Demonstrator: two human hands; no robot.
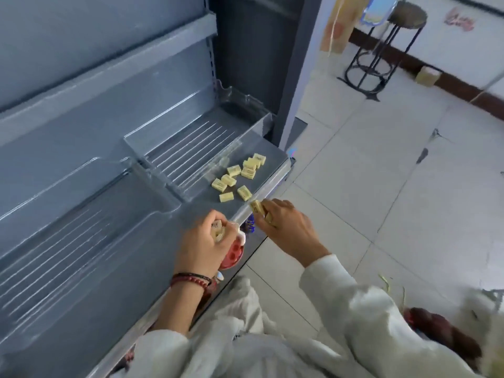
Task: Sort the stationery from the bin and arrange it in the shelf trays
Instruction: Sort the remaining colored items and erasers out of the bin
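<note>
Nearest the camera, white sleeves lead to both hands. The left hand (203, 241), dark red beaded bracelets at its wrist, is curled round a small clutch of pale yellow block erasers (217, 231), probably a reserve kept in the palm for the other hand to draw from. Under it sits a round red plastic object (231, 256), partly hidden; I cannot tell what it is. The right hand (289, 227) pinches a single pale yellow eraser (256, 207) between fingertips and thumb at the front edge of the grey metal shelf (272, 166), a grip suited to setting one piece down neatly. Just beyond, loose yellow erasers (236, 177) lie scattered on the shelf, apparently in front of the right clear ribbed plastic tray (191, 137) rather than in it, though its clear wall leaves this uncertain. A second clear tray (81, 214) lies to the left. Far off, a black metal stool (406, 13) stands on the tiled floor (381, 186)
</note>
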